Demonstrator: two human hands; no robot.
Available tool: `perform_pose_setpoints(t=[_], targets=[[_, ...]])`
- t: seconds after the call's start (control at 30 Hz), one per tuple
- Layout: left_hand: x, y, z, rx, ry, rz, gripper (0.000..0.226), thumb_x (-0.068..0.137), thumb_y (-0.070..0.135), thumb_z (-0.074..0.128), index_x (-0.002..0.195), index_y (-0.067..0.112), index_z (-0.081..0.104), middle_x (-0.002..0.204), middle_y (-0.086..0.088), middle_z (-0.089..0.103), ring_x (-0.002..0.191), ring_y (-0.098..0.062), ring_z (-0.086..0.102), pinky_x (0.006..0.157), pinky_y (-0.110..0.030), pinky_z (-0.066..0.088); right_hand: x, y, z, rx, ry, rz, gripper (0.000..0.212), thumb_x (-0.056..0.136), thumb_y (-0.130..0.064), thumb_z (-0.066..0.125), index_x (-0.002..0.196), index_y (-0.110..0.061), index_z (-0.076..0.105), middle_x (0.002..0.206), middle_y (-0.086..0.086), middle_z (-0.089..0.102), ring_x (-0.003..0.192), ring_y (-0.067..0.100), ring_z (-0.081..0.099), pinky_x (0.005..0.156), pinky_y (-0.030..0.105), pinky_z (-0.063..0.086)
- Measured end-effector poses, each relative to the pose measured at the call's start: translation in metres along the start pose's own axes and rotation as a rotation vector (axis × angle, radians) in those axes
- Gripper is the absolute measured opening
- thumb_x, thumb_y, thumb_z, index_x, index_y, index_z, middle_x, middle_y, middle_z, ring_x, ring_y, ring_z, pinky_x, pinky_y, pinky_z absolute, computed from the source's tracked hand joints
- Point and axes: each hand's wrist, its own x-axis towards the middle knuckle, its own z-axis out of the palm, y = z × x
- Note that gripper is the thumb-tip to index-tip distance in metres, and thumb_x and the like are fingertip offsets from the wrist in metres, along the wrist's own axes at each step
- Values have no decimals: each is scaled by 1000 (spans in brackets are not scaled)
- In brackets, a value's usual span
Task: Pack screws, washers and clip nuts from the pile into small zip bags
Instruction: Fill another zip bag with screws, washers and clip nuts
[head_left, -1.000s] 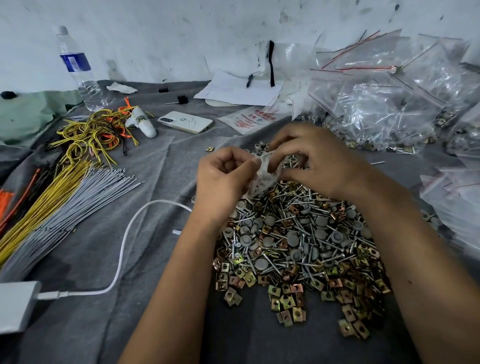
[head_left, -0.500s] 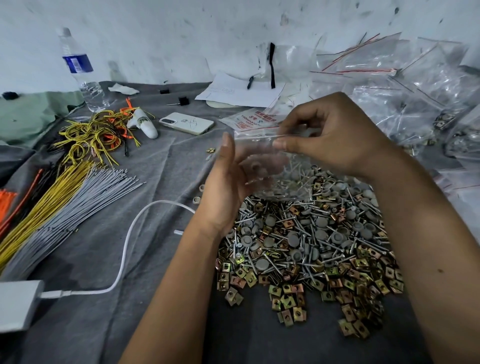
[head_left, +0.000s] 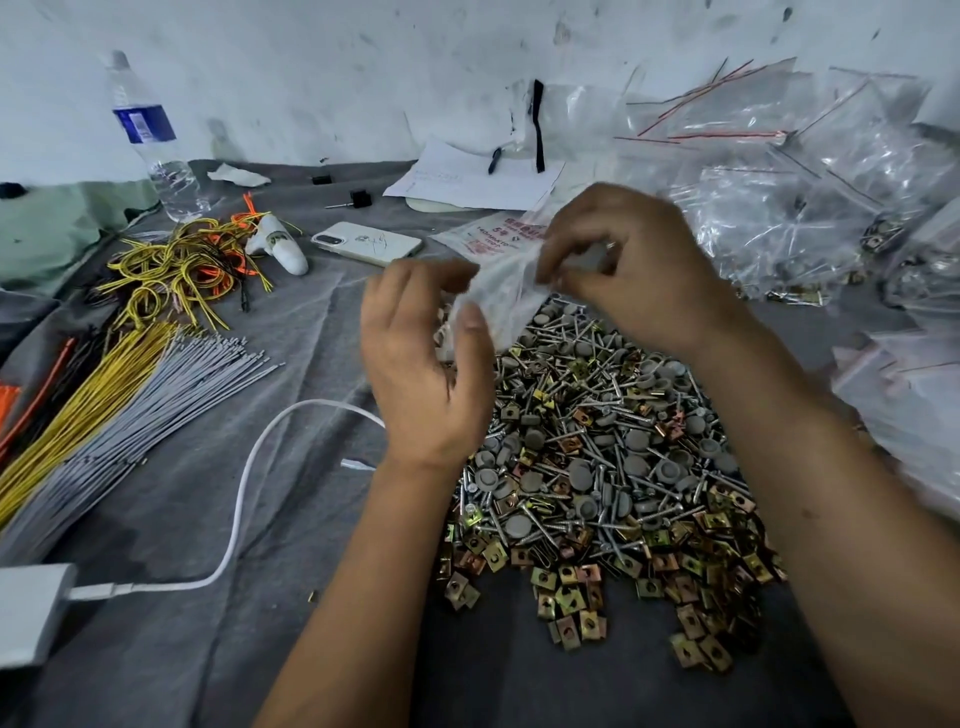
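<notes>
— Starting nearest: what lies at six o'clock?

— Clip nuts (head_left: 574, 605), brass-coloured squares, scattered along the near edge of the pile (head_left: 602, 457) on the grey cloth (head_left: 218, 597). Further in, the pile mixes screws (head_left: 540, 525) with round grey washers (head_left: 580, 475). Both forearms cross over it.

— And at eight o'clock?

— A white charger block (head_left: 26, 618), its white cable (head_left: 244, 493) curving up toward the left wrist.

— What are the hands doing?

— Both are raised over the far edge of the pile, just above centre. Between them is a small clear zip bag (head_left: 501, 293), blurred. The left hand (head_left: 426, 374) has its fingers curled at the bag's lower left, thumb against the plastic. The right hand (head_left: 623, 265) pinches the bag's upper right edge with thumb and fingertips. Whether anything is inside the bag I cannot tell.

— Nine o'clock?

— Bundles of grey ties (head_left: 145, 410) and yellow ties (head_left: 88, 395) lying side by side, with looped yellow and orange wires (head_left: 176, 270) beyond them.

— Farther back?

— At eleven o'clock, a water bottle (head_left: 150, 140) stands upright near the wall (head_left: 311, 67). A white phone (head_left: 366, 243) lies flat around twelve, just behind the left hand, and papers (head_left: 467, 179) sit beyond it. A printed packet (head_left: 493, 234) shows behind the right hand. From one to three o'clock, a heap of filled clear bags (head_left: 789, 208) rises against the wall.
</notes>
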Motion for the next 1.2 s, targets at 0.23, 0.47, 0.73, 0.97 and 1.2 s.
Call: perform_pose_setpoints(t=[0.23, 0.47, 0.73, 0.97, 1.2], targets=[[-8, 8, 20, -88, -210, -498, 22, 90, 33, 75, 84, 15, 63, 71, 6, 64, 62, -5, 57, 55, -29, 47, -9, 4, 18, -25, -124, -23, 23, 82, -2, 79, 91, -23, 79, 104, -1, 68, 89, 5, 61, 75, 20, 51], [-3, 1, 12, -115, -283, -582, 15, 88, 13, 79, 77, 15, 69, 65, 0, 68, 57, -15, 65, 53, -32, 53, -14, 13, 13, -2, -113, 34, 22, 81, -2, 80, 78, -23, 78, 100, -7, 67, 89, 9, 65, 76, 38, 58], [4, -2, 1, 28, 84, -528, 16, 86, 11, 75, 74, 16, 66, 62, 5, 64, 55, -7, 58, 54, -21, 47, -28, 16, 20, 167, -13, 110, 35, 81, -7, 83, 105, -29, 68, 95, -10, 68, 83, 11, 67, 74, 37, 62], [5, 1, 0, -62, 150, -494, 12, 87, 8, 70, 77, 10, 64, 65, 4, 60, 58, -6, 53, 56, -22, 43, -29, 16, 33, -367, -547, 168, 25, 81, -47, 81, 96, -29, 73, 90, -13, 67, 83, 9, 64, 76, 33, 54], [-1, 1, 10, -142, -112, -649, 16, 84, 1, 67, 78, 16, 67, 59, 7, 55, 53, -9, 50, 50, -27, 42, -34, 20, 31, -286, -428, 154, 8, 95, -29, 69, 99, -22, 70, 95, -8, 66, 89, 13, 64, 71, 27, 46]])
